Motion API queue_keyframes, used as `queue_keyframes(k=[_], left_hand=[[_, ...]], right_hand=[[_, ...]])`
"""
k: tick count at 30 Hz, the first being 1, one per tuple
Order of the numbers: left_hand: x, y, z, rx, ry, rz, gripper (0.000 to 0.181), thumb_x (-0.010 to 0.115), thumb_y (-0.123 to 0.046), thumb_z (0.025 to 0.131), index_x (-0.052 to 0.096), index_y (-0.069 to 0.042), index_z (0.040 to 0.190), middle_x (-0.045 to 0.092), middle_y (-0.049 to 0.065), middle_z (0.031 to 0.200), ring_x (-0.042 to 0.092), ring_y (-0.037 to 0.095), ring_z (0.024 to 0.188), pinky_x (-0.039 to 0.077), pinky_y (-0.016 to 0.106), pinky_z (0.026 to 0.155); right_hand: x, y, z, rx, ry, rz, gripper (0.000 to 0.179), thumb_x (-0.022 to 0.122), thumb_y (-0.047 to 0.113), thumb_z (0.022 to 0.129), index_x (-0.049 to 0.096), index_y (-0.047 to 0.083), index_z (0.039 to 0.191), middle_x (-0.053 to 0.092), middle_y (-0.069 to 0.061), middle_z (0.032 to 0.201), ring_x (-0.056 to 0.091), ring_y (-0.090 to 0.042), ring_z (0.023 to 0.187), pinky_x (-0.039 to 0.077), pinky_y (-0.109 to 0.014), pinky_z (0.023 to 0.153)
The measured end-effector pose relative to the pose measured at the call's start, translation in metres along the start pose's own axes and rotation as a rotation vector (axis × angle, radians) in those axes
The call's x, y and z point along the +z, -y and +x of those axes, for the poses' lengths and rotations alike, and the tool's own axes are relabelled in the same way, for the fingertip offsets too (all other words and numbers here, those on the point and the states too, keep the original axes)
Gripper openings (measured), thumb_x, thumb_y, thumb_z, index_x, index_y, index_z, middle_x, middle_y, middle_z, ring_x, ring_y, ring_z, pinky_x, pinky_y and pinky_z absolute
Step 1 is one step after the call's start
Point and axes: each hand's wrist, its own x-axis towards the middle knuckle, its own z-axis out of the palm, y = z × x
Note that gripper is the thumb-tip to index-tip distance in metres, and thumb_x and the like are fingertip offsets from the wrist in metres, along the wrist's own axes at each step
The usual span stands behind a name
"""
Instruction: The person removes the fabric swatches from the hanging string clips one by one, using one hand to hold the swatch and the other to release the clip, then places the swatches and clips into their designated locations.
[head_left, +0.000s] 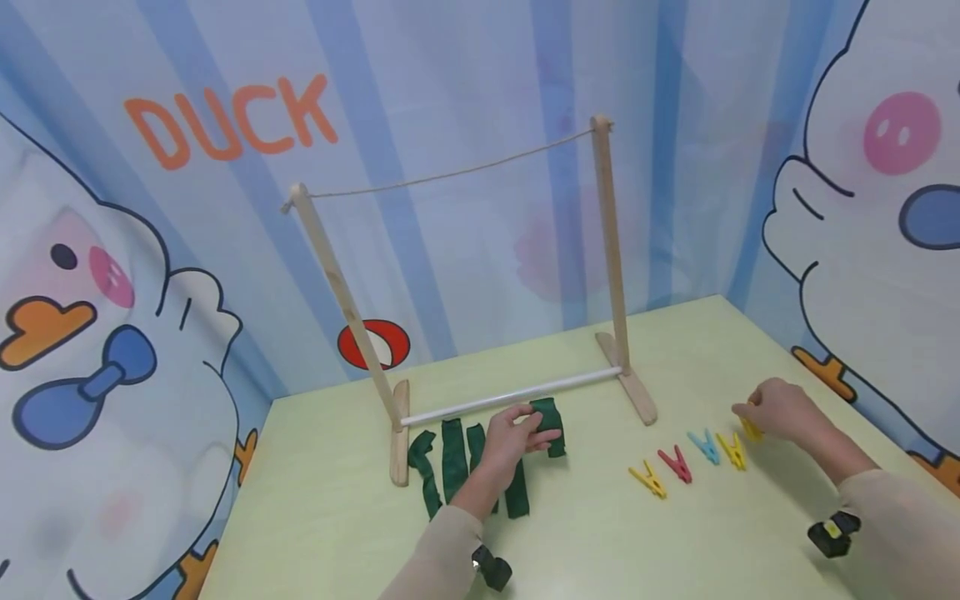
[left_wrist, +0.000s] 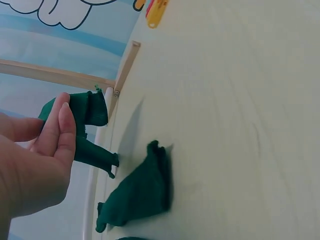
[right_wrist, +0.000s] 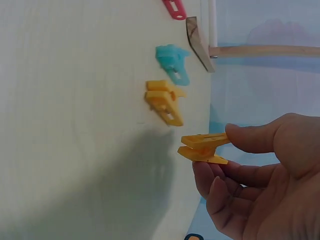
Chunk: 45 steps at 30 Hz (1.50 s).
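My left hand (head_left: 510, 442) pinches a small green cloth piece (head_left: 552, 427) between thumb and fingers, raised over the table near the frame's bottom bar. In the left wrist view the cloth (left_wrist: 95, 111) hangs folded past the fingertips. More green cloth strips (head_left: 453, 462) lie beside and beneath that hand, partly covered by it. At the right, my right hand (head_left: 791, 410) holds a yellow clothespin (right_wrist: 202, 148) by its handle end, thumb on one side and fingers on the other. Its jaws point away from the palm. Another yellow clothespin (head_left: 731, 452) lies just left of this hand.
A wooden drying frame (head_left: 615, 250) stands at the back, a thin rope (head_left: 450, 175) strung between its posts and a white bar (head_left: 517, 396) low down. A blue clothespin (head_left: 705, 447), a red one (head_left: 676, 465) and a further yellow one (head_left: 649, 481) lie in a row.
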Motion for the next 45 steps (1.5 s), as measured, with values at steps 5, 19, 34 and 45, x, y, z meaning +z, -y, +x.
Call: queue_keyframes(k=[5,19,34,45], left_hand=[[-0.005,0.008,-0.002,-0.035,-0.002,0.044,0.042,0.058,-0.012,0.102,0.049,0.009,0.138,0.056,0.03,0.131,0.074,0.026,0.09,0.058,0.034,0.078],[-0.016,0.014,-0.015,-0.172,-0.011,0.196,0.027,0.052,-0.011,0.103,0.058,0.007,0.122,0.053,0.004,0.063,0.075,0.024,0.081,0.058,0.029,0.066],[-0.028,0.026,-0.021,0.081,-0.012,0.892,0.051,0.06,-0.011,0.091,0.032,-0.017,0.049,0.02,-0.01,0.047,0.018,0.009,0.043,0.019,0.025,0.042],[-0.028,0.026,-0.025,0.075,-0.006,1.007,0.057,0.067,-0.019,0.093,0.034,-0.017,0.046,0.021,-0.01,0.044,0.021,0.008,0.04,0.02,0.024,0.04]], right_hand=[[0.003,-0.006,0.001,0.077,0.068,-0.005,0.037,0.061,0.022,0.097,0.059,0.005,0.064,0.045,0.002,0.055,0.042,-0.013,0.052,0.038,-0.028,0.052],[0.008,-0.013,0.001,0.126,0.12,-0.024,0.034,0.065,0.025,0.096,0.064,-0.001,0.074,0.049,-0.003,0.059,0.049,-0.016,0.055,0.041,-0.028,0.054],[0.013,-0.013,-0.004,0.107,0.129,-0.004,0.033,0.064,0.023,0.096,0.066,-0.003,0.076,0.053,-0.003,0.061,0.049,-0.017,0.057,0.041,-0.029,0.055],[0.016,-0.011,-0.004,0.107,0.121,0.004,0.032,0.064,0.02,0.097,0.067,-0.008,0.081,0.056,-0.005,0.065,0.051,-0.017,0.06,0.043,-0.03,0.057]])
